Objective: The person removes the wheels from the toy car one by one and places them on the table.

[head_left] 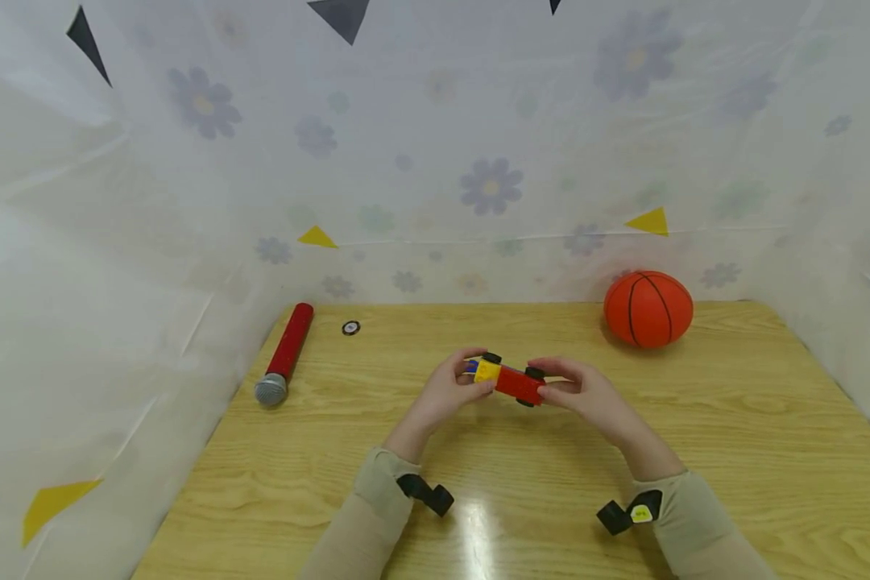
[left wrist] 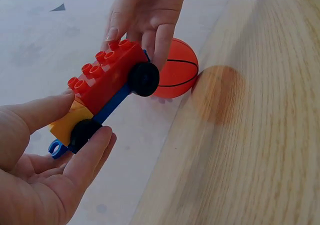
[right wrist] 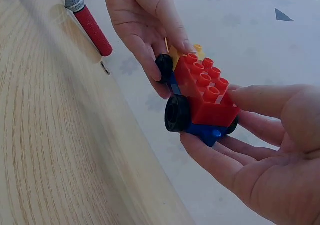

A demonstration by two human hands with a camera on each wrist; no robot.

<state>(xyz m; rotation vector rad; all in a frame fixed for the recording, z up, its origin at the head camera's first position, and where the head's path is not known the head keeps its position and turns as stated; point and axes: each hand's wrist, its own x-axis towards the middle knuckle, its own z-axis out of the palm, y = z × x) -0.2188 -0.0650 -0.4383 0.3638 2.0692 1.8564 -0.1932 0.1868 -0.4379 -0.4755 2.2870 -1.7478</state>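
Hands (head_left: 511,391) gripping toy car (head_left: 509,379), microphone (head_left: 284,354) left, basketball (head_left: 648,308) right

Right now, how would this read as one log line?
left hand: holds toy car | right hand: holds other end | car above table

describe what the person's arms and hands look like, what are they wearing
Both hands, the left hand and the right hand, are bare, with no gloves or rings showing. Each arm wears a beige long sleeve that ends at the wrist. A small black device is strapped at the left wrist; the one at the right wrist carries a yellow tag.
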